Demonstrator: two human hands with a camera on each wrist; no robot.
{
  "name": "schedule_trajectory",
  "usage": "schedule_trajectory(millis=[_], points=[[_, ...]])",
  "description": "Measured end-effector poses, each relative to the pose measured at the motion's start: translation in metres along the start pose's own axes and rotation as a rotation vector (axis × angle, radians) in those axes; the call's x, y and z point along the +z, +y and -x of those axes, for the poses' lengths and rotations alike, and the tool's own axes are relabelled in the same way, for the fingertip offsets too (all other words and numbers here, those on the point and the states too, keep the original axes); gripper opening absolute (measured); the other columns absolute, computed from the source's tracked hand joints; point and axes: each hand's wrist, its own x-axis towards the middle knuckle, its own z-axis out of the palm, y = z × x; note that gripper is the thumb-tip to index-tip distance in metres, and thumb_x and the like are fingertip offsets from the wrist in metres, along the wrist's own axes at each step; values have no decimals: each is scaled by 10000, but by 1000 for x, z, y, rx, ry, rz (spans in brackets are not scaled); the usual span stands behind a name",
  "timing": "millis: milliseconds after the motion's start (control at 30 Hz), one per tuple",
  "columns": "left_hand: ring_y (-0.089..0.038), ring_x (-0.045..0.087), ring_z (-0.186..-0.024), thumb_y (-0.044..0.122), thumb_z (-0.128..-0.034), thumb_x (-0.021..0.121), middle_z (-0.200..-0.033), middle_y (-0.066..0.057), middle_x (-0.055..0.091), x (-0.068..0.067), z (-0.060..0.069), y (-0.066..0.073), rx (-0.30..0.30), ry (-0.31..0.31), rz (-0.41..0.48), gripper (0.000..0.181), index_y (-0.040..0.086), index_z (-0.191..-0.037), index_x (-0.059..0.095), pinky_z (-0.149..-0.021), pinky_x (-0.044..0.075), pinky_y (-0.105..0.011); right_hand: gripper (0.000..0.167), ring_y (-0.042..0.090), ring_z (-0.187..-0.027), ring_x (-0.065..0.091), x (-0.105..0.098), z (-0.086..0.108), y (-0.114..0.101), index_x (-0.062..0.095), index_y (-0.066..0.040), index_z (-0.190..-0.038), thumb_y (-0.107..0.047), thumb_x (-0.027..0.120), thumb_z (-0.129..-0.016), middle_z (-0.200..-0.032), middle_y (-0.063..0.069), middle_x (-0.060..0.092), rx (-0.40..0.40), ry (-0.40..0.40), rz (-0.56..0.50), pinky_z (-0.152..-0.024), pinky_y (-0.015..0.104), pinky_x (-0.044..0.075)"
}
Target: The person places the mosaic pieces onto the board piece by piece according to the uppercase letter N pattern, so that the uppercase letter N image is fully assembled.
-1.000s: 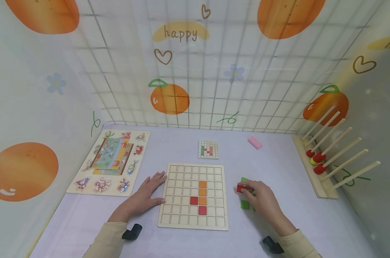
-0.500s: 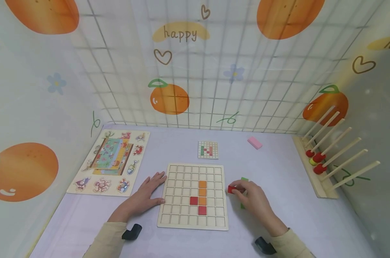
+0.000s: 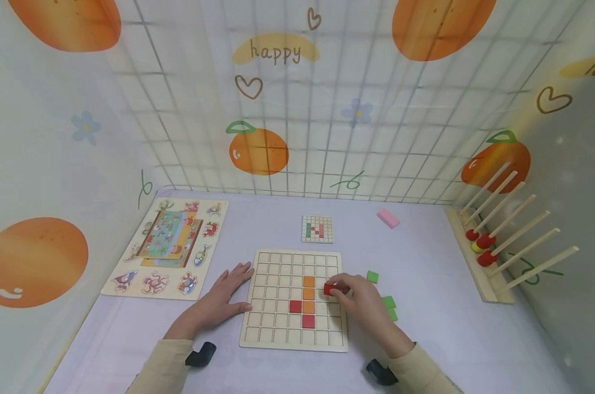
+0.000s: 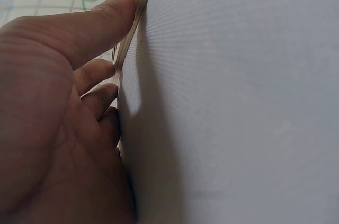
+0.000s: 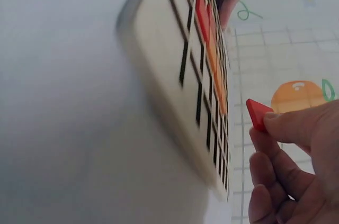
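My right hand (image 3: 363,301) pinches a red square tile (image 5: 257,114) between thumb and fingers, held just above the right side of the wooden grid board (image 3: 273,328). In the board's cells lie a column of orange tiles (image 3: 308,294), one red tile (image 3: 295,306) to their left and another red tile (image 3: 308,321) below them. My left hand (image 3: 219,301) lies with its fingers spread along the board's left edge; in the left wrist view the thumb (image 4: 106,20) touches that edge. Several green tiles (image 3: 372,277) lie on the table to the right, partly behind my right hand.
A small pattern card (image 3: 318,229) lies behind the board, a pink block (image 3: 388,218) to its right. At the left is a sea-animal puzzle board (image 3: 155,282) with picture cards on it. A peg rack (image 3: 489,287) with several beads stands at the far right.
My right hand has carried the red tile leftward from beside the green tiles to above the board, uncovering more green tiles. My left hand has stayed in place.
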Motion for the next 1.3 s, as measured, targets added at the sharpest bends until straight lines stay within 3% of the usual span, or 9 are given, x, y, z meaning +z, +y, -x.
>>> schedule_trajectory(millis=[533,967,1300], points=[[-288,89,-1568,347,-918,754,-1700,-43,173,0,0,-1,-4,-7,-6,864,120,-1614,295,-1285,22,-502,133,78,-817,570,36,-15,-35,738,-236,-1062,-188,751,-938,-866,-144,692,-118,-53,-26,-677,232,527],[-281,81,-1569,368,-915,755,-1702,-26,168,1,-1,0,-16,-7,0,869,136,-1616,297,-1284,35,-516,130,84,-773,530,59,-24,-52,746,-277,-1055,-223,750,-936,-876,-140,699,-132,-105,41,-612,201,484],[-278,81,-1570,370,-917,753,-1702,-21,169,0,0,1,-19,-6,13,862,139,-1615,302,-1284,39,-519,122,63,-761,513,68,-27,-55,752,-269,-1039,-224,759,-926,-847,-130,716,-156,-88,127,-573,181,459]])
